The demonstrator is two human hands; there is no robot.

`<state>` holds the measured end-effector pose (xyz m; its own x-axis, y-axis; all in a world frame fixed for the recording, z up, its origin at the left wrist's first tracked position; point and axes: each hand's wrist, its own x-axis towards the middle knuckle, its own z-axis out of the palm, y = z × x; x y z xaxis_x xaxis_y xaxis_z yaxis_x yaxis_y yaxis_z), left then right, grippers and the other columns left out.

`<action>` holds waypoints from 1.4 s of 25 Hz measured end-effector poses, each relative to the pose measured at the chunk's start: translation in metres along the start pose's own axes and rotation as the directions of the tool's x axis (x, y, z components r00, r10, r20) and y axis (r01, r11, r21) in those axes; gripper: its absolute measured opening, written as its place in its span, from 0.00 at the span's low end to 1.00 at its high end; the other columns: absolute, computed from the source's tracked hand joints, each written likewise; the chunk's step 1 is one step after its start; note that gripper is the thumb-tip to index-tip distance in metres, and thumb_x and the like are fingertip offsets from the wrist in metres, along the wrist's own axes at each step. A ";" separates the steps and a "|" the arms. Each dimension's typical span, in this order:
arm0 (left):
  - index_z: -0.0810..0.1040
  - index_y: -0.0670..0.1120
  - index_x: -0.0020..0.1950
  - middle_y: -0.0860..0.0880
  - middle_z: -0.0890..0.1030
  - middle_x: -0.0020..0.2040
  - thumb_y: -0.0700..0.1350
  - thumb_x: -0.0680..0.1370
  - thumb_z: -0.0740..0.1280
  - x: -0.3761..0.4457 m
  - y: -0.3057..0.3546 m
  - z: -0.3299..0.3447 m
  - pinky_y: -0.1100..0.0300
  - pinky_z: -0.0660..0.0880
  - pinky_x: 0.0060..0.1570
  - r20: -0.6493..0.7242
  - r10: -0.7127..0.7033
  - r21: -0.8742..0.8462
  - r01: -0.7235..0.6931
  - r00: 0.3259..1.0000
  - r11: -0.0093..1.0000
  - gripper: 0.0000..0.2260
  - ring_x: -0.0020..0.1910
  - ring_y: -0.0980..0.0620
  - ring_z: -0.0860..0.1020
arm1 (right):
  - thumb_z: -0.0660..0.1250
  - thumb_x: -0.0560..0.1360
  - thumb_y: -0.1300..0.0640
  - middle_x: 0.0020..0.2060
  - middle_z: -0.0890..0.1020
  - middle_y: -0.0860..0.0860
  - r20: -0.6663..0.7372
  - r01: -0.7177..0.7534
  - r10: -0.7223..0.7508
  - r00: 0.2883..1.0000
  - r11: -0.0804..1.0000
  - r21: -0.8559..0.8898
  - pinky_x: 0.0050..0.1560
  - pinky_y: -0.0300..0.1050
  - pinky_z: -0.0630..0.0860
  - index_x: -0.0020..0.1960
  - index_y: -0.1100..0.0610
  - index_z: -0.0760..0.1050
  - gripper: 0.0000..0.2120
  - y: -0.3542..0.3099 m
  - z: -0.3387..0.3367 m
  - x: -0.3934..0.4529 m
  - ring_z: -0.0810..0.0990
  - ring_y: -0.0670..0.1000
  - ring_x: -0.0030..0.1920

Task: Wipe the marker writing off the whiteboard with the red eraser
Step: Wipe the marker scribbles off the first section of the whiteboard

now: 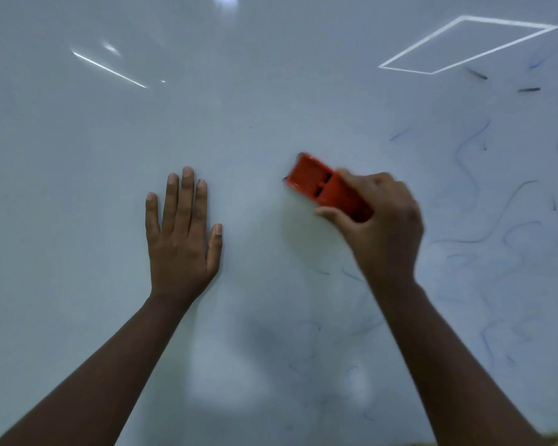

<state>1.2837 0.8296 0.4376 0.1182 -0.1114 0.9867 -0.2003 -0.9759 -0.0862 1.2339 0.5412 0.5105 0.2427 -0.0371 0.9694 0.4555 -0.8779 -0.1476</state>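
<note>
Red plastic shows between the fingers of the right hand [380,220], which curls around the red eraser [322,185]: the thumb lies along its lower edge, the other fingers wrap over the top, and the free end of the eraser sticks out up and to the left of the knuckles. The eraser looks pressed flat to the whiteboard [271,91], near the middle of the view, and is slightly blurred. The right forearm rises from the lower right corner, wrist bent a little

The left hand [181,239] lies flat on the board with its fingers straight and close together, thumb out to the right, holding nothing; its forearm comes up from the lower left. It sits well to the left of the eraser

Faint blue marker writing [484,194] and a few dark smears remain on the board's right side and below the right hand
</note>
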 end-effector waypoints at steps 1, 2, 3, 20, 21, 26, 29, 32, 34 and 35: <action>0.55 0.38 0.86 0.37 0.56 0.85 0.49 0.87 0.55 -0.003 0.000 0.001 0.38 0.48 0.83 -0.001 0.000 -0.002 0.000 1.000 1.000 0.29 0.86 0.41 0.51 | 0.78 0.66 0.36 0.49 0.82 0.49 -0.028 -0.077 0.078 0.997 0.996 0.043 0.48 0.57 0.78 0.65 0.46 0.82 0.30 0.013 -0.007 0.000 0.80 0.55 0.49; 0.55 0.38 0.86 0.37 0.56 0.85 0.49 0.88 0.55 -0.006 0.000 0.001 0.38 0.47 0.83 -0.001 -0.004 -0.004 0.004 1.000 1.000 0.29 0.86 0.40 0.52 | 0.79 0.66 0.37 0.51 0.82 0.48 -0.051 -0.155 0.162 0.986 0.982 0.112 0.50 0.58 0.79 0.65 0.47 0.82 0.31 0.024 -0.012 -0.005 0.81 0.54 0.51; 0.55 0.38 0.86 0.37 0.55 0.85 0.49 0.88 0.55 -0.008 0.000 0.001 0.37 0.47 0.83 0.000 -0.006 -0.004 0.006 1.000 1.000 0.29 0.86 0.40 0.52 | 0.80 0.66 0.38 0.52 0.81 0.47 -0.063 -0.223 0.238 0.969 0.956 0.190 0.52 0.57 0.80 0.65 0.47 0.81 0.30 0.030 -0.016 -0.011 0.81 0.52 0.54; 0.53 0.38 0.86 0.36 0.56 0.85 0.50 0.88 0.54 -0.040 0.003 0.004 0.36 0.47 0.83 0.042 -0.004 -0.009 0.005 0.999 1.000 0.29 0.85 0.38 0.53 | 0.81 0.65 0.40 0.50 0.80 0.49 0.128 -0.076 0.075 0.989 0.997 0.000 0.48 0.53 0.75 0.61 0.49 0.82 0.28 -0.024 0.027 -0.102 0.78 0.55 0.49; 0.53 0.38 0.86 0.36 0.56 0.85 0.50 0.88 0.55 -0.043 0.003 0.004 0.36 0.46 0.83 0.039 0.001 -0.008 -0.001 0.999 1.000 0.29 0.86 0.39 0.52 | 0.81 0.66 0.40 0.50 0.80 0.49 0.093 -0.128 0.127 0.988 0.992 0.006 0.48 0.54 0.76 0.62 0.49 0.82 0.27 -0.015 0.021 -0.095 0.79 0.56 0.49; 0.55 0.37 0.85 0.35 0.58 0.84 0.49 0.88 0.56 -0.066 0.008 0.007 0.38 0.45 0.83 0.040 -0.023 -0.021 0.024 0.999 1.000 0.28 0.85 0.36 0.54 | 0.81 0.69 0.42 0.54 0.79 0.48 0.003 -0.429 0.436 0.900 0.885 0.181 0.51 0.52 0.81 0.64 0.51 0.80 0.27 0.020 0.001 -0.116 0.80 0.49 0.54; 0.55 0.37 0.85 0.34 0.59 0.83 0.49 0.88 0.56 -0.077 0.010 0.009 0.37 0.45 0.83 0.043 -0.022 -0.006 0.023 0.999 1.000 0.28 0.84 0.35 0.56 | 0.82 0.69 0.44 0.53 0.79 0.47 -0.004 -0.488 0.503 0.864 0.839 0.240 0.50 0.53 0.82 0.63 0.51 0.79 0.27 0.019 0.005 -0.130 0.80 0.49 0.54; 0.55 0.37 0.85 0.33 0.60 0.83 0.50 0.88 0.55 -0.083 0.011 0.011 0.37 0.46 0.83 0.047 -0.021 0.001 0.021 0.999 1.000 0.29 0.83 0.34 0.56 | 0.82 0.68 0.47 0.52 0.80 0.51 0.031 -0.402 0.402 0.915 0.904 0.148 0.52 0.56 0.78 0.63 0.54 0.80 0.27 0.000 0.023 -0.140 0.79 0.55 0.53; 0.56 0.37 0.85 0.34 0.60 0.83 0.50 0.88 0.55 -0.085 0.011 0.011 0.37 0.45 0.83 0.051 -0.029 0.001 0.029 0.998 1.000 0.29 0.84 0.35 0.55 | 0.82 0.68 0.46 0.51 0.79 0.54 0.122 -0.278 0.272 0.955 0.960 0.039 0.50 0.55 0.75 0.63 0.55 0.81 0.27 -0.017 0.037 -0.169 0.77 0.58 0.51; 0.56 0.37 0.85 0.34 0.60 0.83 0.51 0.88 0.54 -0.087 0.012 0.011 0.37 0.45 0.83 0.054 -0.035 0.001 0.035 0.998 0.999 0.29 0.85 0.37 0.54 | 0.82 0.68 0.45 0.50 0.79 0.54 0.173 -0.220 0.217 0.961 0.975 -0.002 0.49 0.54 0.74 0.63 0.55 0.81 0.28 -0.023 0.043 -0.189 0.77 0.57 0.50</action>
<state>1.2820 0.8257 0.3490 0.1773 -0.0873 0.9803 -0.1953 -0.9794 -0.0519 1.2143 0.5891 0.3228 0.4802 -0.1438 0.8653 0.3894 -0.8490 -0.3572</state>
